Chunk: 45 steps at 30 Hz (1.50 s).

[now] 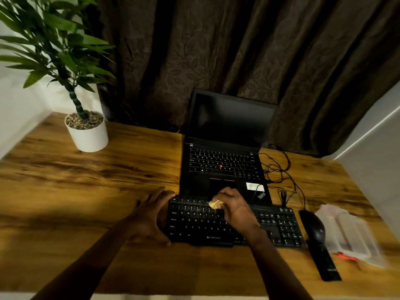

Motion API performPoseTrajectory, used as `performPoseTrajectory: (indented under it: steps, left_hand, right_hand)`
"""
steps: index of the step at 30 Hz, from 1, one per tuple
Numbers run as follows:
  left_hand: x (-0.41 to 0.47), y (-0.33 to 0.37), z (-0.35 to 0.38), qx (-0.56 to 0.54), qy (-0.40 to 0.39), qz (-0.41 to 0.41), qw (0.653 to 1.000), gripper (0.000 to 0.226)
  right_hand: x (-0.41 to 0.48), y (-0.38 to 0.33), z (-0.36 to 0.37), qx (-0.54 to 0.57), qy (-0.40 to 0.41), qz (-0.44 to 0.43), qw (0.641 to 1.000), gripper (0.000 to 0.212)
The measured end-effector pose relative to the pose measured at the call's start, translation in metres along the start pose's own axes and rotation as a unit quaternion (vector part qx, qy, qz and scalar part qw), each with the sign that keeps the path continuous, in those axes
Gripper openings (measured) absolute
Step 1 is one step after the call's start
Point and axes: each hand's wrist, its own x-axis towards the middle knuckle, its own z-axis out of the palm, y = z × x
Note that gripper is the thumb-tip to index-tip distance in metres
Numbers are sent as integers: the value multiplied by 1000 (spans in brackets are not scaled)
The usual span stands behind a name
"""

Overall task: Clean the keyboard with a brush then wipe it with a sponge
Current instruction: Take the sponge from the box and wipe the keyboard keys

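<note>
Curled round a small yellow sponge [214,204], the right hand [236,211] clamps it between thumb and fingers and presses it onto the upper key rows of the black full-size plastic keyboard [279,226], left of the middle. The keyboard lies along the near edge of the brown wood-grain tabletop [86,191], right of centre. The left hand [151,215] holds nothing; with fingers spread and fairly straight, it lies against the keyboard's left end, the fingers at the far left corner and the thumb at the near one.

Just behind the keyboard, and touching or nearly touching its far edge, stands an open black laptop [225,161] with a dark screen. Thin black cables [279,167] tangle beside the laptop's right side. A black computer mouse [313,226] sits just beside the keyboard's right end, and a long flat black bar [324,263] lies in front of it toward the near edge. Further right, blurred clear plastic packaging [350,232] rests near the right edge with a small orange item [346,256] by it. A white round pot [88,137] holding a green leafy plant [54,40] stands at the far left corner. A dark brown patterned curtain [238,50] hangs behind the tabletop.
</note>
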Motion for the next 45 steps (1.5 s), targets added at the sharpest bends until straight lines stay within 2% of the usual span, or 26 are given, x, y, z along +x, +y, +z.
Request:
performPoseTrajectory:
  steps: [6,9,12,14,17,20,24,28,32,38,45]
  left_hand:
    - [1,0,0,-5,-10,0,1000,147]
    - [1,0,0,-6,-7,1,1000,147]
    - [3,-5,2,-11,-13,4,1000,153]
    - [5,-8,3,-13,-13,5,1000,154]
    - [5,-9,3,-13,-12,10,1000,155]
    - [3,-6,2,-10,-5,11,1000,150]
    - [2,-4,2,-7,-6,5,1000,149]
    - [3,-4,1,-3,-7,4,1000,148]
    - [2,-4,1,-7,-6,9,1000,148]
    - [4,-9,5,-15,-5,8,1000,150]
    - [3,-8,4,-14,-4,12,1000,150]
  right_hand:
    - [-24,42,-23,-49,-13,82,995,46]
    - [-21,40,-21,-61,-4,65,996,46]
    - [-13,34,-11,-67,-34,54,996,52]
    - [-14,37,-12,-55,-41,74,995,50]
    - [-27,48,-31,-40,-50,148,987,44]
    - [-43,61,-44,-40,-38,169,984,45]
    - [-42,62,-35,-76,-14,141,987,58]
    - [-30,50,-28,-49,-12,96,994,55]
    - [-39,64,-40,-69,-14,115,991,47]
    - [-64,97,-51,-64,40,147,986,51]
    - [-54,68,-27,-20,26,98,995,48]
